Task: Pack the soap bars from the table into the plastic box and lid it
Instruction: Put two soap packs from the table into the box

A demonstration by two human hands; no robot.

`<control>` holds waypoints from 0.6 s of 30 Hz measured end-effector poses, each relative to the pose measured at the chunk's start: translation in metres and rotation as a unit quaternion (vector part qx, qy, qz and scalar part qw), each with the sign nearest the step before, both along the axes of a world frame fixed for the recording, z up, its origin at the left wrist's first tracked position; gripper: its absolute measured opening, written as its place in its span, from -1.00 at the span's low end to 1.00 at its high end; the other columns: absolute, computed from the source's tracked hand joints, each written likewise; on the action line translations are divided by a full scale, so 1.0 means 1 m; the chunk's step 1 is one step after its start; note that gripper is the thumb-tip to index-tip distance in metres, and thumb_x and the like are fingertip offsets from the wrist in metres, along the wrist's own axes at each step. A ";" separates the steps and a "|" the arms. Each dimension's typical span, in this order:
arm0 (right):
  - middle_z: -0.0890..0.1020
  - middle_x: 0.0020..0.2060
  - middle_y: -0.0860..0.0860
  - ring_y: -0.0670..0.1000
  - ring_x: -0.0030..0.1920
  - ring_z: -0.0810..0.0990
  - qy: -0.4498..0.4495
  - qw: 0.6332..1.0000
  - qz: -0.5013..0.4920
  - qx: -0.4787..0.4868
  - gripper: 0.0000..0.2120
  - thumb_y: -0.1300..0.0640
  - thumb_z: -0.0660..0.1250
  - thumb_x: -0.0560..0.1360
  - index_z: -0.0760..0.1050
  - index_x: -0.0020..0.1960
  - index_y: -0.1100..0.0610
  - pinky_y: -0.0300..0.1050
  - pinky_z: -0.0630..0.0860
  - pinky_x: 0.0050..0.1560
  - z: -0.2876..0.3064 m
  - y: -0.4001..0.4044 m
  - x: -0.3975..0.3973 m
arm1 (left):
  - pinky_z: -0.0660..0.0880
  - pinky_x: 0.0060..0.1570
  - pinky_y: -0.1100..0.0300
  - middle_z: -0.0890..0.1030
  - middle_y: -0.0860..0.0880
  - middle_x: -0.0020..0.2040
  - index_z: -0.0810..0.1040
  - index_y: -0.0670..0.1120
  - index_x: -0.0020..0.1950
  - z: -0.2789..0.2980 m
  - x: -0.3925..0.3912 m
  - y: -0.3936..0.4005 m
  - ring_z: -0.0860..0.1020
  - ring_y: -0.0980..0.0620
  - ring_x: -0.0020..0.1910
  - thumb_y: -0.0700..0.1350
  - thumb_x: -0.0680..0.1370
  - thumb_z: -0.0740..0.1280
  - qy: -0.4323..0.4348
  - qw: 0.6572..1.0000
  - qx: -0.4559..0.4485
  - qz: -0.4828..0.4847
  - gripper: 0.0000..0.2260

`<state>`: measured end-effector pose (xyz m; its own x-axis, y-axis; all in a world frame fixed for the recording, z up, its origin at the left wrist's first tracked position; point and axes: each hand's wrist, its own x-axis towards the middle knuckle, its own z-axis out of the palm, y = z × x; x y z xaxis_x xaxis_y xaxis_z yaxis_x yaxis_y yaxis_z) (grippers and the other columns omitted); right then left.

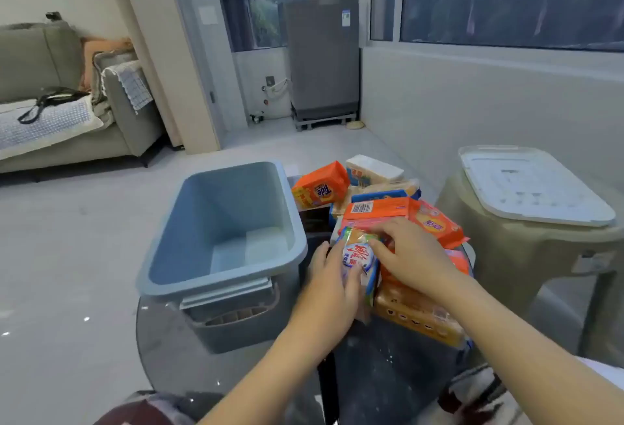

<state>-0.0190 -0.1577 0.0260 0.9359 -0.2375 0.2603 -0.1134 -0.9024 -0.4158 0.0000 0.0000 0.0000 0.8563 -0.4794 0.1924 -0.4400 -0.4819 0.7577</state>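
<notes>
On my round dark glass worktop (pixel 388 367) the blue plastic box (pixel 223 239) stands open and empty at the left, its pale translucent lid (pixel 537 185) lying far right on a stool (pixel 526 255). Glossy wrapped soap bars (pixel 398 215) pile between them. My left hand (pixel 332 286) and right hand (pixel 410 257) pinch a white-and-blue bar (pixel 358 257), fingers (pixel 380 249) closed on its edges.
</notes>
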 end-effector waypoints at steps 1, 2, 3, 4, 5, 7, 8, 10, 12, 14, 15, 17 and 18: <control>0.59 0.10 -0.04 -0.05 0.05 0.54 0.000 1.000 -0.005 -0.004 -0.67 -0.05 0.20 0.52 0.51 0.22 0.04 -0.16 0.51 0.00 -0.001 -0.002 0.004 | 0.19 0.02 0.58 0.22 0.11 0.43 0.20 0.08 0.48 -0.002 0.002 -0.002 0.25 0.33 0.23 0.07 0.60 0.14 0.022 1.000 -0.007 0.001 -0.55; 0.61 0.06 -0.04 -0.04 0.01 0.55 -0.010 1.000 -0.008 -0.007 -0.69 -0.04 0.21 0.52 0.54 0.18 0.05 -0.13 0.52 -0.03 -0.002 -0.004 0.008 | 0.23 -0.03 0.55 0.28 0.13 0.34 0.21 0.11 0.47 -0.007 0.006 -0.003 0.32 0.31 0.19 0.08 0.59 0.15 0.038 0.999 -0.014 0.010 -0.56; 0.64 0.02 -0.02 -0.02 -0.03 0.57 -0.017 1.000 -0.010 -0.015 -0.71 -0.02 0.22 0.51 0.57 0.12 0.07 -0.09 0.54 -0.06 -0.003 -0.003 0.010 | 0.26 -0.03 0.48 0.31 0.15 0.26 0.21 0.12 0.46 -0.010 0.007 -0.004 0.37 0.27 0.14 0.08 0.59 0.16 0.047 0.999 -0.017 0.011 -0.56; 0.65 -0.03 -0.01 0.00 -0.06 0.58 -0.021 0.999 -0.017 -0.019 -0.73 0.00 0.24 0.50 0.60 0.07 0.10 -0.05 0.55 -0.09 -0.004 -0.002 0.011 | 0.27 0.00 0.41 0.32 0.15 0.23 0.21 0.14 0.46 -0.012 0.007 -0.004 0.38 0.26 0.10 0.08 0.59 0.17 0.058 0.998 -0.016 0.012 -0.56; 0.66 -0.06 0.01 0.02 -0.08 0.59 -0.027 0.999 -0.023 -0.017 -0.74 0.02 0.25 0.50 0.61 0.04 0.12 -0.01 0.55 -0.09 -0.005 -0.001 0.011 | 0.27 0.02 0.37 0.32 0.14 0.25 0.20 0.14 0.46 -0.014 0.007 -0.005 0.37 0.26 0.08 0.07 0.58 0.17 0.068 0.997 -0.021 0.014 -0.56; 0.67 -0.07 0.02 0.03 -0.08 0.59 -0.041 0.998 -0.034 -0.015 -0.76 0.05 0.25 0.50 0.62 0.01 0.15 0.01 0.56 -0.08 -0.009 0.002 0.011 | 0.26 0.04 0.35 0.32 0.09 0.33 0.17 0.14 0.48 -0.015 0.007 -0.006 0.34 0.26 0.10 0.07 0.58 0.19 0.073 0.997 -0.026 0.021 -0.53; 0.68 -0.07 0.02 0.02 -0.08 0.60 -0.046 0.998 -0.042 -0.014 -0.76 0.05 0.25 0.50 0.62 0.01 0.15 -0.01 0.57 -0.09 -0.009 0.002 0.011 | 0.27 0.05 0.34 0.32 0.07 0.37 0.16 0.13 0.49 -0.015 0.007 -0.005 0.34 0.24 0.12 0.06 0.58 0.19 0.069 0.997 -0.027 0.027 -0.51; 0.69 -0.07 0.02 0.00 -0.09 0.61 -0.041 0.998 -0.049 -0.007 -0.76 0.05 0.26 0.50 0.62 0.03 0.13 -0.08 0.57 -0.11 -0.011 0.002 0.011 | 0.27 0.07 0.34 0.32 0.06 0.41 0.13 0.11 0.51 -0.015 0.005 -0.004 0.38 0.20 0.20 0.05 0.58 0.21 0.066 0.997 -0.030 0.035 -0.48; 0.68 -0.01 0.03 0.01 -0.03 0.60 -0.027 0.998 -0.048 0.005 -0.74 0.03 0.26 0.51 0.60 0.10 0.12 -0.09 0.56 -0.07 -0.011 0.003 0.012 | 0.26 0.08 0.35 0.32 0.06 0.43 0.12 0.09 0.52 -0.012 0.001 -0.004 0.37 0.18 0.26 0.03 0.58 0.22 0.059 0.997 -0.029 0.036 -0.47; 0.65 0.07 0.04 0.03 0.07 0.56 -0.010 0.999 -0.048 0.011 -0.69 0.02 0.27 0.51 0.55 0.20 0.11 -0.05 0.54 0.02 -0.010 0.004 0.011 | 0.28 0.05 0.36 0.35 0.07 0.42 0.15 0.07 0.51 -0.011 -0.001 -0.003 0.38 0.22 0.20 0.02 0.57 0.24 0.062 0.997 -0.034 0.036 -0.48; 0.65 0.10 0.04 0.05 0.11 0.55 -0.008 0.999 -0.045 0.009 -0.67 0.02 0.28 0.50 0.54 0.22 0.10 -0.02 0.53 0.07 -0.010 0.004 0.010 | 0.30 0.02 0.37 0.37 0.07 0.40 0.17 0.07 0.50 -0.011 -0.002 -0.001 0.39 0.22 0.16 0.02 0.57 0.25 0.064 0.997 -0.036 0.038 -0.48; 0.63 0.13 0.02 0.05 0.15 0.52 -0.005 0.999 -0.032 0.004 -0.64 0.01 0.30 0.49 0.52 0.25 0.09 0.03 0.48 0.15 -0.010 0.004 0.008 | 0.34 -0.01 0.36 0.43 0.06 0.36 0.21 0.04 0.48 -0.010 -0.006 0.005 0.45 0.18 0.15 0.03 0.56 0.26 0.072 0.996 -0.033 0.050 -0.49; 0.62 0.15 0.01 0.05 0.17 0.50 -0.001 1.000 -0.024 0.000 -0.63 0.00 0.30 0.49 0.51 0.26 0.07 0.05 0.45 0.19 -0.011 0.005 0.005 | 0.36 0.01 0.33 0.46 0.05 0.34 0.23 0.02 0.47 -0.010 -0.008 0.009 0.48 0.14 0.17 0.04 0.55 0.27 0.074 0.995 -0.026 0.055 -0.50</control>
<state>-0.0137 -0.1530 0.0155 0.9229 -0.2829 0.2614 -0.1565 -0.8955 -0.4165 -0.0081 0.0089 -0.0098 0.9241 -0.3731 0.0824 -0.2682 -0.4800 0.8353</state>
